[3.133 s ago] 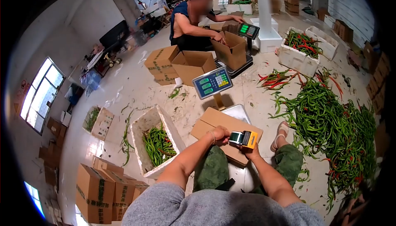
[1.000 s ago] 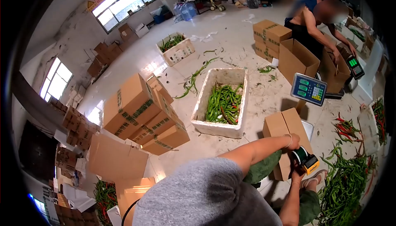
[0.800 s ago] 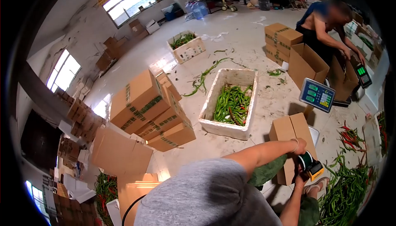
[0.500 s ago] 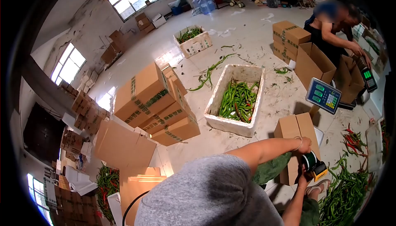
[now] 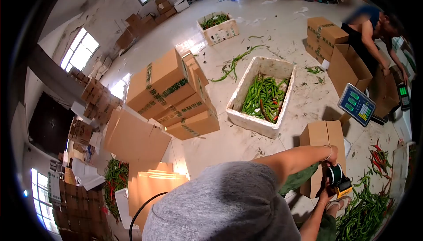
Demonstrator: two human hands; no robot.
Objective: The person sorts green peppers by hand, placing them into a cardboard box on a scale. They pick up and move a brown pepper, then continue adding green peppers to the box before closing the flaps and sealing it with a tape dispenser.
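A closed cardboard box [image 5: 315, 142] stands on the floor before me, its flaps meeting along a seam. My right hand [image 5: 325, 195] grips a tape dispenser [image 5: 343, 187], black and yellow with a dark green roll, at the box's near end. Just above the roll, my left hand [image 5: 333, 154] is closed with its fingers curled down; what they pinch is hidden. Behind the box rises a scale's display [image 5: 357, 104] on a post.
A white foam crate [image 5: 231, 111] holds green peppers. Stacked taped boxes [image 5: 161, 82] stand left of it. Loose peppers [image 5: 363, 212] lie beside my feet. Another person [image 5: 370, 34] bends over an open carton [image 5: 350, 67] at upper right.
The view has shifted, so most things sit farther right. My hands stay at the dispenser and box. The other person's arms have moved slightly lower.
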